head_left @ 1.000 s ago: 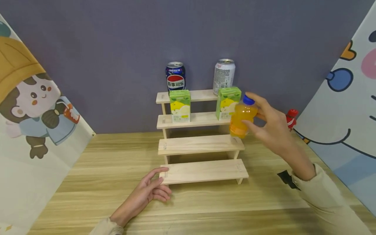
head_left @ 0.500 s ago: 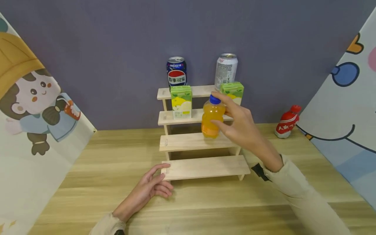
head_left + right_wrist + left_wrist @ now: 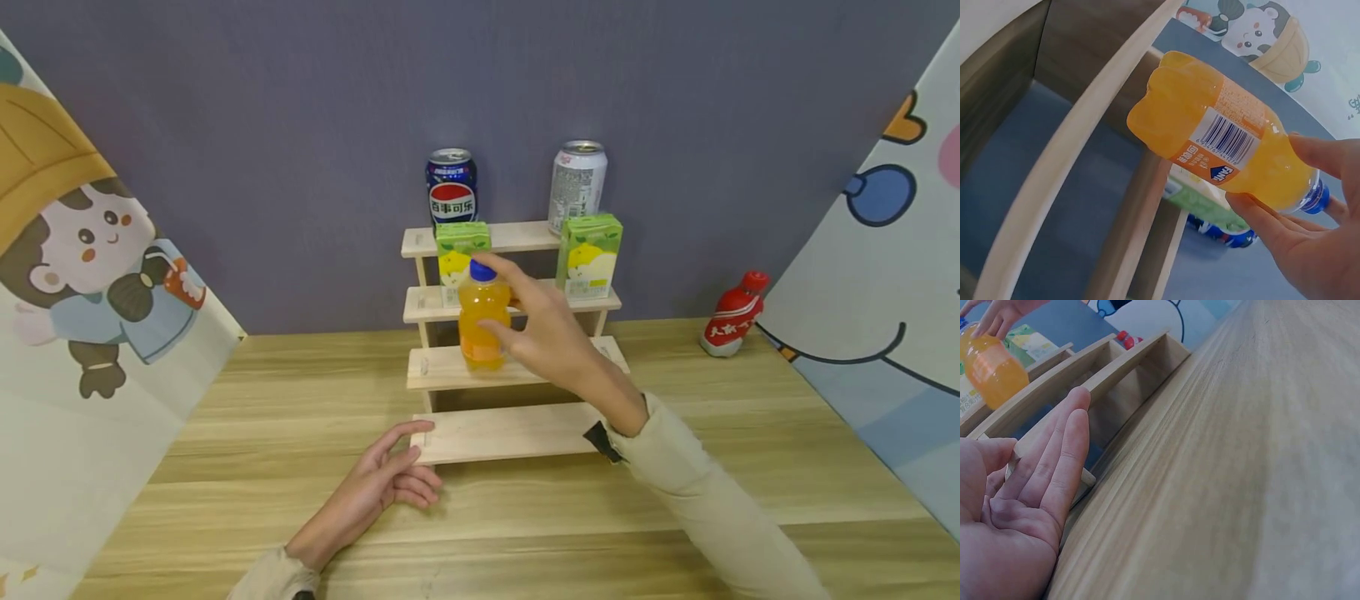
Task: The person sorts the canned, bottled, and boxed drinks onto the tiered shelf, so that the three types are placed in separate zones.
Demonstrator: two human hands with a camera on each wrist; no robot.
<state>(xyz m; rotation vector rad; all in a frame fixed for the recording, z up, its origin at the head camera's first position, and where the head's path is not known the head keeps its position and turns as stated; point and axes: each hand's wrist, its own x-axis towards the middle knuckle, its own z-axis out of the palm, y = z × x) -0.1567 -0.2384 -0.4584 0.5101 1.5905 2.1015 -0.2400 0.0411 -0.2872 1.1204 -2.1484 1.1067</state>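
Note:
My right hand (image 3: 543,333) holds a small bottle of orange Fanta (image 3: 480,325) upright between thumb and fingers, near its blue cap. It is at the left part of the second step from the bottom of a wooden stepped shelf (image 3: 517,433); whether its base touches the board cannot be told. The label and barcode face the right wrist view. My left hand (image 3: 382,475) grips the left end of the lowest board with thumb and index finger, the other fingers below. Behind the bottle, partly hidden, stands a green juice box (image 3: 453,250).
Another juice box (image 3: 592,258) stands on the right of that upper step. On the top step are a blue Pepsi can (image 3: 452,187) and a white can (image 3: 577,187). A red bottle (image 3: 733,317) stands at the right on the wooden table (image 3: 300,417). Cartoon panels flank both sides.
My right hand has carried the orange bottle leftward from the shelf's right end and slightly lower. The right juice box and red bottle have come into full view. The left hand stays at the board.

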